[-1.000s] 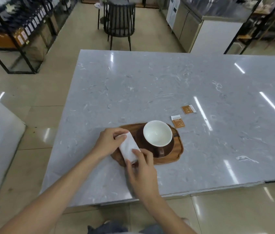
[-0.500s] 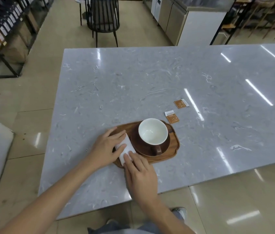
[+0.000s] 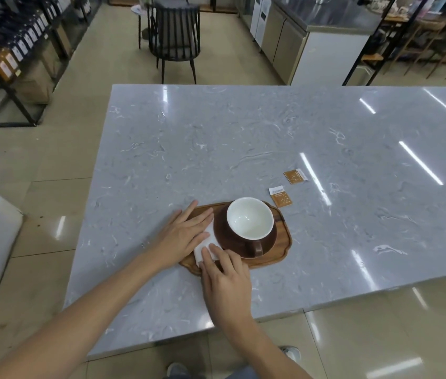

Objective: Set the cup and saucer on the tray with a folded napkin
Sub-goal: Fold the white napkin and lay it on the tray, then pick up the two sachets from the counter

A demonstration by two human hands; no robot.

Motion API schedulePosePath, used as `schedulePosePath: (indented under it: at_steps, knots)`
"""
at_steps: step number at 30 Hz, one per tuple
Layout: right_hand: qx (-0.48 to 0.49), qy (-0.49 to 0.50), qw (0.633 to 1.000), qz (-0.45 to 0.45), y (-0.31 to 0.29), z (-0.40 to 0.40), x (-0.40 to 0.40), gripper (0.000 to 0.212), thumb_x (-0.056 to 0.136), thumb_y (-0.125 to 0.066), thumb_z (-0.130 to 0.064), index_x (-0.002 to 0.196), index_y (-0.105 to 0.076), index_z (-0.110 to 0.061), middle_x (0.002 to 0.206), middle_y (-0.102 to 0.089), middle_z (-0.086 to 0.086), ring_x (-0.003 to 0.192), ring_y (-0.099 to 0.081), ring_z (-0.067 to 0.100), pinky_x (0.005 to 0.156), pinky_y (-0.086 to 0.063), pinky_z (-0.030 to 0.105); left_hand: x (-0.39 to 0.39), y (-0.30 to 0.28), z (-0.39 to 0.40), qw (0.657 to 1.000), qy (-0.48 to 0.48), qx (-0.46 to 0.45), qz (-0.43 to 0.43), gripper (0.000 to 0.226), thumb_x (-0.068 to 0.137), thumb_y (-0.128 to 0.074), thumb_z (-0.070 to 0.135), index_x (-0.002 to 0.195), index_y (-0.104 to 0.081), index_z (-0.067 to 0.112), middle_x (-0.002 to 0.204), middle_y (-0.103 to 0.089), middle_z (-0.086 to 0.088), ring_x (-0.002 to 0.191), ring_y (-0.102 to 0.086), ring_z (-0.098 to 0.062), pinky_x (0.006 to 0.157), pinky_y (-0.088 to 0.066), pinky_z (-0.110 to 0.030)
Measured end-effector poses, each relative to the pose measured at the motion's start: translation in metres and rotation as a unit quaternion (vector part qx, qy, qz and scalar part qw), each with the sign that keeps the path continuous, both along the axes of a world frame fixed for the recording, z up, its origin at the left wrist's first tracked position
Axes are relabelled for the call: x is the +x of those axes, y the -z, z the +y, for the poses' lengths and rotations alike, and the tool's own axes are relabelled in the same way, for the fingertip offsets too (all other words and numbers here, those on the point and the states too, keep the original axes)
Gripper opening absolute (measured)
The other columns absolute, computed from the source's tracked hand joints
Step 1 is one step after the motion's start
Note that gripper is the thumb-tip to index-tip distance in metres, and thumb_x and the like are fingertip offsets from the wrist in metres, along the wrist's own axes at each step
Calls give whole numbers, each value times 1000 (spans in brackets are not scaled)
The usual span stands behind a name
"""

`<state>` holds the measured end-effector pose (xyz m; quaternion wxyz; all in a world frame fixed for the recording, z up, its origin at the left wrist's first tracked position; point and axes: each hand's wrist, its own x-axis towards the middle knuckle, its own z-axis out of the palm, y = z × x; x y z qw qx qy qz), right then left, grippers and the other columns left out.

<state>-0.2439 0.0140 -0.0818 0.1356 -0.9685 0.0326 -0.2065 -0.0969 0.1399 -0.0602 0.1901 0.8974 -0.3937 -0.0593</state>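
Grey marble table [image 3: 243, 149] fills the head view, glossy, streaked with ceiling-light reflections, set on a beige tiled floor. Beyond its far edge stands a dark slatted chair [image 3: 175, 31], with black shelving [image 3: 11, 58] of boxed goods off to the left and a steel counter [image 3: 312, 42] to the right. Two small orange sachets lie on the bare marble: one sachet [image 3: 280, 196] just beside the tray's far right corner, the other sachet [image 3: 295, 176] a little further back. At the right edge, a dark object is cut off by the frame, too little showing to name it.

Near the table's front edge sits the wooden tray [image 3: 282, 242]. On it, toward the right, the brown saucer [image 3: 269, 242] carries the cup [image 3: 250, 217], white inside, brown outside, upright, its handle turned toward the person. Left of the saucer lies the white napkin [image 3: 206, 247], folded, on the tray, its right edge touching or tucked just against the saucer rim.

Both hands crowd over that napkin and hide most of it. Left hand [image 3: 186, 233] lies flat, fingers stretched out and together, pressing the napkin's far half. Right hand [image 3: 224, 277] comes in from the near side, fingers extended and slightly spread, tips resting on the napkin's near corner. Neither hand is gripping; both press flat.
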Motion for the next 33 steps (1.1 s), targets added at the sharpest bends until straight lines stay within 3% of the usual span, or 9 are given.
schedulePosePath:
  at_steps: [5,9,14,17,20,25,29,33]
  knots:
    - [85,-19,996,2,-12,-5,-11,37,97,-63,-25,134,-65,-24,140,-63,-4,122,-57,19,97,-54,35,-6,-5,-1,997,-20,-76,27,51,107,-44,28,155,-36,15,163,-32,9,157,-1,-16,126,-18,-38]
    - [165,-7,986,-39,-38,-26,-18,37,97,-61,-26,134,-65,-28,140,-62,-11,129,-56,7,98,-53,22,-1,-23,-6,987,-51,-131,78,53,106,-44,36,157,-34,24,162,-28,19,156,0,-5,122,-17,-28]
    - [183,-5,981,-59,-72,-71,-6,35,98,-56,-29,132,-66,-25,137,-64,-6,124,-60,11,90,-59,29,15,-50,-10,984,-84,-138,78,52,104,-52,32,154,-39,26,159,-38,12,152,-25,-12,124,-25,-38]
    - [187,6,981,-54,-87,-100,5,33,99,-57,-29,131,-64,-26,137,-64,-8,125,-57,9,91,-56,26,18,-62,-16,981,-97,-146,87,52,103,-53,30,154,-40,30,157,-43,8,146,-36,-11,121,-29,-33]
    - [183,7,982,-55,-100,-128,20,29,99,-53,-35,126,-63,-33,129,-63,-15,117,-57,5,85,-52,21,20,-75,-32,975,-104,-168,101,51,103,-55,27,152,-43,32,152,-48,11,137,-42,-3,113,-33,-25]
    - [229,25,972,-46,-106,-176,49,25,98,-62,-30,123,-66,-31,120,-60,-13,98,-65,4,73,-59,31,30,-97,-75,958,-134,-217,135,43,102,-55,23,145,-52,27,136,-56,11,120,-56,-6,101,-48,-25]
    - [263,54,963,3,-98,-215,79,23,98,-62,-29,120,-67,-28,114,-62,-13,88,-67,3,74,-61,36,47,-102,-112,945,-168,-219,174,36,101,-57,25,137,-59,24,130,-60,11,110,-62,-8,86,-46,-14]
    - [261,91,955,104,-77,-251,108,26,96,-62,-33,120,-65,-23,108,-72,-4,82,-67,6,77,-58,34,68,-94,-151,925,-194,-214,245,31,99,-61,21,130,-63,18,126,-66,0,106,-66,-18,86,-51,-26]
